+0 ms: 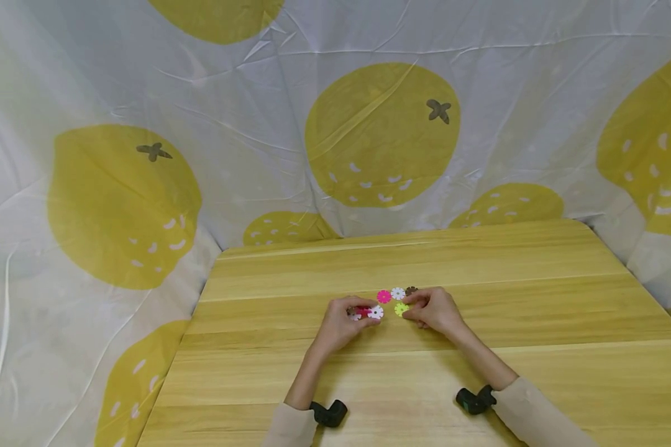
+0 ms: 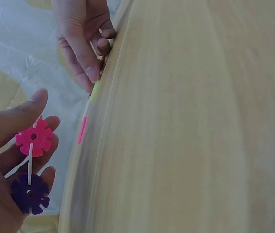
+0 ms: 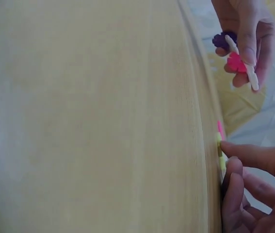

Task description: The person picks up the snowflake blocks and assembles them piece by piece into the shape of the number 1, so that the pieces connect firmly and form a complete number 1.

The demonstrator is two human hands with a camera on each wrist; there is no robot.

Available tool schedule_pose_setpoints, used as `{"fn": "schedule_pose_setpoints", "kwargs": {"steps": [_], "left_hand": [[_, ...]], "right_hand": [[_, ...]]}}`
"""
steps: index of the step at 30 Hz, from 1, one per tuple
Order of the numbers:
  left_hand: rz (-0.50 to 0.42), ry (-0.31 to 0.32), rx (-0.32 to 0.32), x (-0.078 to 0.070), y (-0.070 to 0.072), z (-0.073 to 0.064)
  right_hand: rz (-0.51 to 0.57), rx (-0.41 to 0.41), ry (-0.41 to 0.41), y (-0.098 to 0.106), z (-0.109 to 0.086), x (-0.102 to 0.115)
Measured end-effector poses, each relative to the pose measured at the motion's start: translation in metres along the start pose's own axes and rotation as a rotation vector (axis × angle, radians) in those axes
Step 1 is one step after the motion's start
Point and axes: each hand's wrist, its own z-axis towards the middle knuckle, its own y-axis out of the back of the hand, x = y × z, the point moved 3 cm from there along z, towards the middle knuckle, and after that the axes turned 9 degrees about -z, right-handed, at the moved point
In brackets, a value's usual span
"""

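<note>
My left hand (image 1: 343, 320) holds a small chain of notched plastic discs between thumb and fingers. In the head view a white disc (image 1: 376, 312) stands at its right end; the left wrist view shows a pink disc (image 2: 34, 138) and a dark purple disc (image 2: 29, 193) joined by a white one seen edge-on. My right hand (image 1: 433, 310) has its thumb and a finger at the edge of a yellow disc (image 1: 401, 309), with its other fingers curled. Just beyond lie a pink disc (image 1: 383, 297), a white disc (image 1: 397, 293) and a brown disc (image 1: 410, 290), the last partly hidden by the fingers.
Both hands work over a wooden table (image 1: 324, 372). A pale curtain (image 1: 246, 155) with big yellow fruit prints hangs behind its far edge. Each wrist wears a black camera, the left one (image 1: 330, 413) and the right one (image 1: 474, 400), close above the tabletop.
</note>
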Motion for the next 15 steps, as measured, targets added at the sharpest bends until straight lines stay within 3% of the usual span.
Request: {"fn": "schedule_pose_setpoints", "kwargs": {"steps": [10, 15], "left_hand": [[-0.017, 0.016, 0.012, 0.0002, 0.0012, -0.0004], [-0.025, 0.021, 0.016, -0.0003, 0.0021, -0.0011]], "right_hand": [[-0.099, 0.045, 0.071, -0.0015, -0.0042, 0.0035], [-0.151, 0.031, 0.098, -0.0013, -0.0073, 0.0071]]}}
